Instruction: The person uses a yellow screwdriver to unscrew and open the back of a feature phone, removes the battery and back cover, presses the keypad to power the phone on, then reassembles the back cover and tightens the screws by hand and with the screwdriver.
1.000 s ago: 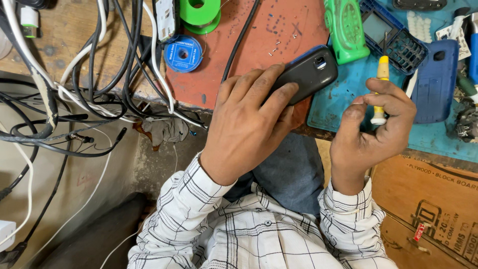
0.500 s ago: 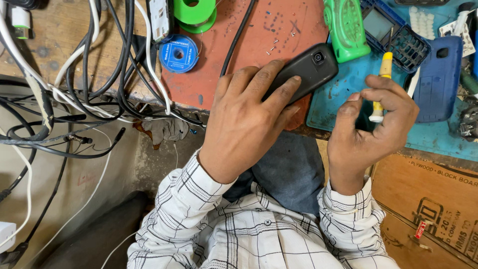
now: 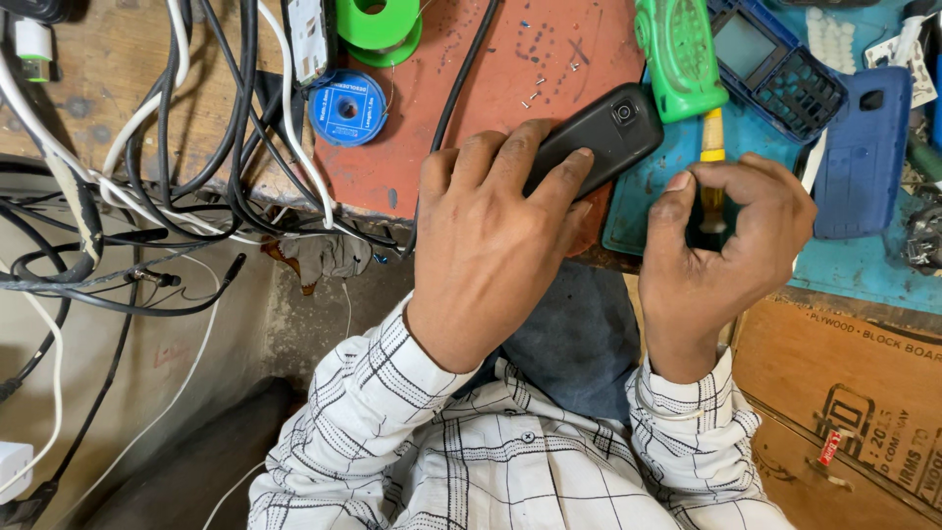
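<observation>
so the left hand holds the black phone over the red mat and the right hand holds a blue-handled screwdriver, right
Not quite. The head view shows the screwdriver in the right hand has a yellow handle, not a blue one. The rest stands: the left hand holds the black phone over the red mat.

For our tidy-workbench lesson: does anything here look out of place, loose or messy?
Yes. Tiny loose screws lie scattered on the red mat above the black phone in the left hand. A tangle of black and white cables spills over the bench's left edge.
</observation>
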